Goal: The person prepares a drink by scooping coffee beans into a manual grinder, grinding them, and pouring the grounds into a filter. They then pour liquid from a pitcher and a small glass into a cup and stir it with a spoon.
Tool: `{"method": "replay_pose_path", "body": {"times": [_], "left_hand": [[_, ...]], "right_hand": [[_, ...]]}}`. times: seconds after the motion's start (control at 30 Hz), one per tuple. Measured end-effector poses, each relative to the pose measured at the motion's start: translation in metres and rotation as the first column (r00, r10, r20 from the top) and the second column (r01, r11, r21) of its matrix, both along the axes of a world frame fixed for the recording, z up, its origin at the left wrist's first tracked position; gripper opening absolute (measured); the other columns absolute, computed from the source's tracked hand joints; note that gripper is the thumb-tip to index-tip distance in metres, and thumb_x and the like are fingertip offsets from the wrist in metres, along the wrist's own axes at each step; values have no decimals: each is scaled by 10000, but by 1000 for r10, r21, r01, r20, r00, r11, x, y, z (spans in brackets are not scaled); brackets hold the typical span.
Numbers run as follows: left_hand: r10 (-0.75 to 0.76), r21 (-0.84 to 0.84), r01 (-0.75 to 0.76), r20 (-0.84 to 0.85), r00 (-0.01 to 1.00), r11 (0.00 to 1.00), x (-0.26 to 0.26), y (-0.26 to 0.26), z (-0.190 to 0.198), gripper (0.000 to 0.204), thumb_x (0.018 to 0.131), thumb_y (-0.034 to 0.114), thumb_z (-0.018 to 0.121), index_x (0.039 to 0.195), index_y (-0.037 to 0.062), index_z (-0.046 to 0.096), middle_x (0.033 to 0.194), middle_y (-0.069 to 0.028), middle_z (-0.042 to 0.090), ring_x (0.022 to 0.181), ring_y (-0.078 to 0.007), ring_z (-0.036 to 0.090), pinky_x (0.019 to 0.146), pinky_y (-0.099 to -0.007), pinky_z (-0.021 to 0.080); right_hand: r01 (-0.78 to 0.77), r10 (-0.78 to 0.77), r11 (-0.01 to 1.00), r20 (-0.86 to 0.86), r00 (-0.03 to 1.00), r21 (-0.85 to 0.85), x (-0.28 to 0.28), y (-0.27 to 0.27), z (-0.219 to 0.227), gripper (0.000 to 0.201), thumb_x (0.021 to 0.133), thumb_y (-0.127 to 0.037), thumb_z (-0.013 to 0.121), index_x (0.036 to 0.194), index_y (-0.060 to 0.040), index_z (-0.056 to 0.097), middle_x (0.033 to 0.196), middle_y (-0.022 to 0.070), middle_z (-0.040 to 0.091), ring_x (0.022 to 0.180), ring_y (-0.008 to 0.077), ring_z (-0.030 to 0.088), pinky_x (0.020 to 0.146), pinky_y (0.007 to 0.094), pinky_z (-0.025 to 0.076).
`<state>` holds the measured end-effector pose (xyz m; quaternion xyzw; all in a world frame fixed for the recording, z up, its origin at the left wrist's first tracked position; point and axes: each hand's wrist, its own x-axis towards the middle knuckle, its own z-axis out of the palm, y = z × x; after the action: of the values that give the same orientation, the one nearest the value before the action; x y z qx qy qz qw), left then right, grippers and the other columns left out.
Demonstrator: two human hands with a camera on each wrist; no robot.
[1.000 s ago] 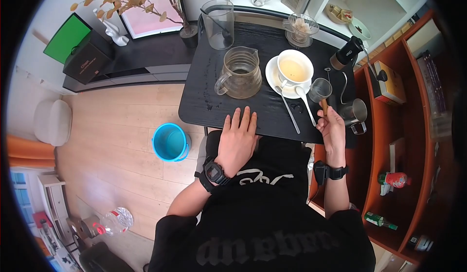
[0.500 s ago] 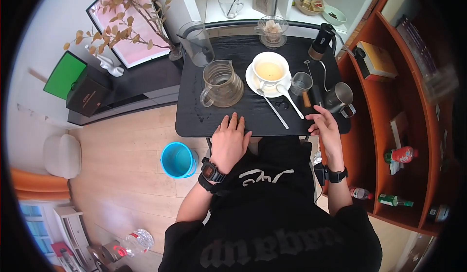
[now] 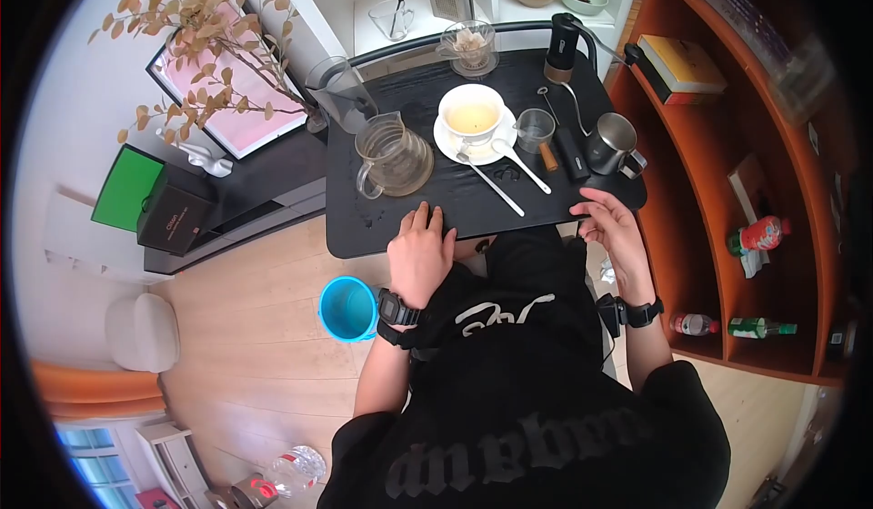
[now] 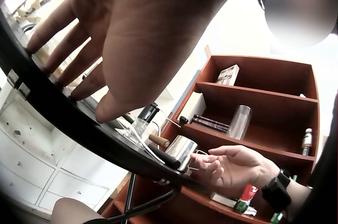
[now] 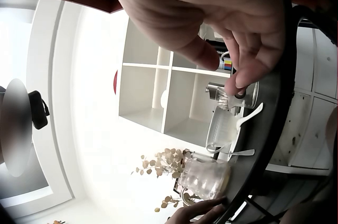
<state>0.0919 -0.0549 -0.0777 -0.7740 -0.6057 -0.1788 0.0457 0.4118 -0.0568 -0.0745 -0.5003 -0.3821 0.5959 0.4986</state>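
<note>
My left hand (image 3: 421, 259) rests its straight fingers on the near edge of the black table (image 3: 473, 213), just below a glass jug (image 3: 396, 156). Loosely bent and with nothing in it, my right hand (image 3: 618, 227) is by the table's near right edge. Closest to it are a black milk frother (image 3: 573, 156), a steel pitcher (image 3: 611, 145) and a small glass with a wooden handle (image 3: 548, 156). Left of these, a white cup (image 3: 471, 118) of pale yellow liquid stands on a saucer (image 3: 447, 148). A white spoon (image 3: 523, 163) and a long metal spoon (image 3: 491, 184) lean on the saucer.
A glass dripper with a paper filter (image 3: 471, 43), a tall glass vessel (image 3: 341, 95) and a black grinder (image 3: 561, 50) stand along the table's back. A blue bucket (image 3: 347, 309) is on the floor at left. Brown shelves (image 3: 700, 236) flank the right side.
My right hand has let go of the small glass's wooden handle and drawn back to the table edge. The left hand stays at the edge. The head view has shifted.
</note>
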Motion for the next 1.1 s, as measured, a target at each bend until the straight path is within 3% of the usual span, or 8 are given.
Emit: {"method": "replay_pose_path", "body": {"times": [0.6,1.1], "left_hand": [[-30,38,33,-79,996,999,6,2,3,387,908,312,670,1160,19,700,1164,-146,679,1013,-309,666,756,-398,586],[21,29,-20,-35,999,999,9,0,4,395,895,321,689,1176,43,702,1190,-112,677,1059,-292,653,774,-400,580]], "right_hand": [[168,-166,984,-32,986,56,42,-25,1,245,1013,-142,550,1219,-25,612,1018,49,710,745,49,627,676,203,506],[66,-64,997,-65,996,38,37,-24,-11,215,1029,-154,546,1184,-45,647,966,24,702,760,46,628,695,202,511]]}}
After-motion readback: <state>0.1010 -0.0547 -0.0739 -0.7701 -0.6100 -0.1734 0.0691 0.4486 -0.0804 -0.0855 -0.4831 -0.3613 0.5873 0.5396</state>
